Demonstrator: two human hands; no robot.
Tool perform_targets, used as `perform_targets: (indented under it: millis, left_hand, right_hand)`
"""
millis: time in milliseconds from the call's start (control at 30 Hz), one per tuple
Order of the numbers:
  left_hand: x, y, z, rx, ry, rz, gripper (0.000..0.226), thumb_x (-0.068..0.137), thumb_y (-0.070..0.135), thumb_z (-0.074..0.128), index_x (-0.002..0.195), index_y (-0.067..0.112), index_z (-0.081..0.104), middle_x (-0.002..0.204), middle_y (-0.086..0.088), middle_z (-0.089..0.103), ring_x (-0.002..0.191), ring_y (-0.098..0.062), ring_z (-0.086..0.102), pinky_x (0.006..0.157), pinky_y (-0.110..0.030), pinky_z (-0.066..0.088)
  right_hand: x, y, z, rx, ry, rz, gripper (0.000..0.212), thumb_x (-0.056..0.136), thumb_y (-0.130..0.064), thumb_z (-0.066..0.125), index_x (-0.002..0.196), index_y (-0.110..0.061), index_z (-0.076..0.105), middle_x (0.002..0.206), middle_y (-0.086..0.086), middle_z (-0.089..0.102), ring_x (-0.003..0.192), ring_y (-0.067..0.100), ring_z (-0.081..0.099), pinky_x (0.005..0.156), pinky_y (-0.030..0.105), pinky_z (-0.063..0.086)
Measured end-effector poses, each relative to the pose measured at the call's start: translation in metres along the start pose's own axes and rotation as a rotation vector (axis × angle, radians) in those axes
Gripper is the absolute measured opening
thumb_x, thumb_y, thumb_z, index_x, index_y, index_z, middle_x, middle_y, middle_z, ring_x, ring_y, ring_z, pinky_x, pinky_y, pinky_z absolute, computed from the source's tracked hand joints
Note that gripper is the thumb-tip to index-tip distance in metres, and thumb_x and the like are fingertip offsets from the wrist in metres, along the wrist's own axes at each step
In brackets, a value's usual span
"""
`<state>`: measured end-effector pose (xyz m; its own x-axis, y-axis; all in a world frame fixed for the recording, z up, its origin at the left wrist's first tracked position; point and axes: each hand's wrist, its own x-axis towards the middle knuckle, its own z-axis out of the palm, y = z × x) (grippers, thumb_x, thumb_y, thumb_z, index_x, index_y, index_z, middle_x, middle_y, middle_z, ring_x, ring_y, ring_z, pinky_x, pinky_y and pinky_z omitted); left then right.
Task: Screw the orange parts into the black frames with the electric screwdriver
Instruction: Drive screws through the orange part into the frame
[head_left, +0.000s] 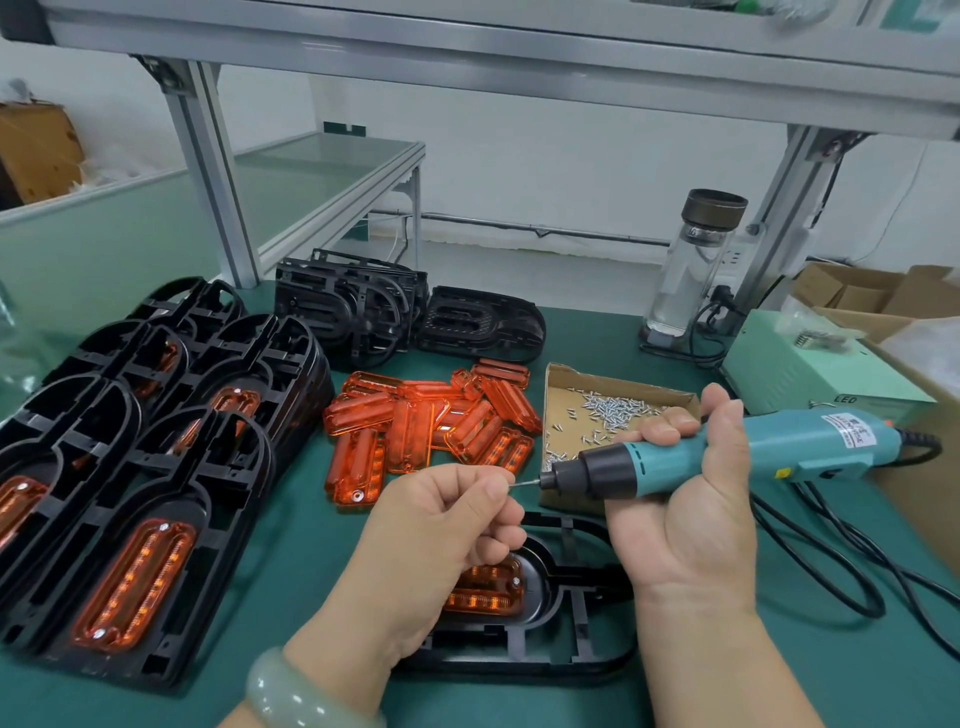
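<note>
Now | left hand (441, 525) raised over frame (571, 582), thumb and forefinger pinching bit (525, 484) tip | right hand (691, 509) palm-up, fingers curled round driver (779, 447), held level

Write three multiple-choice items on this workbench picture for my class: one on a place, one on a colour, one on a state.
1. Where does the box of screws lie?
A. left of the pile of orange parts
B. right of that pile
C. on top of that pile

2. What colour is the body of the screwdriver?
A. yellow
B. red
C. blue-green

3. What is the left hand doing?
A. spread out flat
B. pinching at the screwdriver's tip
C. holding a cup

Answers:
1 B, the box lies to the right of the orange pile.
2 C, the body gripped by the right hand is blue-green.
3 B, its thumb and finger close on the tip.
</note>
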<state>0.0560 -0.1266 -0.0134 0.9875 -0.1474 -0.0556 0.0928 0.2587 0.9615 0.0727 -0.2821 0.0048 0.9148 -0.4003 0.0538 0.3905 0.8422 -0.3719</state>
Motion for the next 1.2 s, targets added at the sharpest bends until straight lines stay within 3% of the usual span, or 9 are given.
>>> perform_targets:
  millis: [133,367,633,1067,1200]
  left_hand:
    - [-0.0009,-0.0004,0.0012,0.077,0.031,0.046,0.01,0.076,0.029,0.066,0.077,0.025,0.074,0.068,-0.006,0.07,0.061,-0.014,0.066,0.053,-0.018,0.051]
    - [-0.0027,0.0007,0.0021,0.146,0.061,0.079,0.017,0.088,0.011,0.061,0.076,0.015,0.073,0.068,-0.007,0.071,0.059,-0.013,0.066,0.053,-0.017,0.051]
    - [-0.0025,0.0038,-0.0001,0.359,0.074,0.178,0.014,0.089,0.014,0.06,0.082,0.019,0.07,0.067,0.001,0.071,0.058,-0.008,0.066,0.051,-0.014,0.049]
    - [-0.0034,0.0078,-0.0055,0.314,0.013,0.153,0.009,0.083,0.017,0.066,0.09,0.019,0.071,0.077,-0.001,0.074,0.065,-0.009,0.068,0.054,-0.015,0.05]
    - [-0.0039,0.0078,-0.0061,0.309,0.01,0.163,0.007,0.081,0.013,0.068,0.085,0.017,0.072,0.074,-0.003,0.073,0.065,-0.011,0.069,0.053,-0.016,0.05]
  right_hand:
    - [0.001,0.0011,-0.0005,-0.001,-0.002,-0.001,0.027,0.079,-0.032,0.067,0.104,-0.028,0.056,0.071,-0.011,0.05,0.058,0.003,0.05,0.064,0.019,0.049]
    - [0.0009,0.0029,0.0007,-0.015,0.003,-0.018,0.026,0.079,-0.032,0.065,0.103,-0.029,0.056,0.07,-0.012,0.049,0.057,0.003,0.049,0.064,0.019,0.047]
    - [0.0009,0.0057,-0.0001,0.005,0.017,-0.002,0.022,0.083,-0.031,0.063,0.103,-0.028,0.056,0.07,-0.011,0.049,0.057,0.003,0.05,0.069,0.02,0.045]
    - [0.0012,0.001,-0.0007,0.037,0.017,0.011,0.019,0.081,-0.032,0.065,0.098,-0.026,0.057,0.07,-0.01,0.048,0.057,0.003,0.05,0.062,0.018,0.048]
    - [0.0014,0.0011,0.0004,0.031,0.025,0.003,0.019,0.081,-0.032,0.064,0.097,-0.026,0.057,0.07,-0.01,0.048,0.056,0.004,0.049,0.061,0.018,0.047]
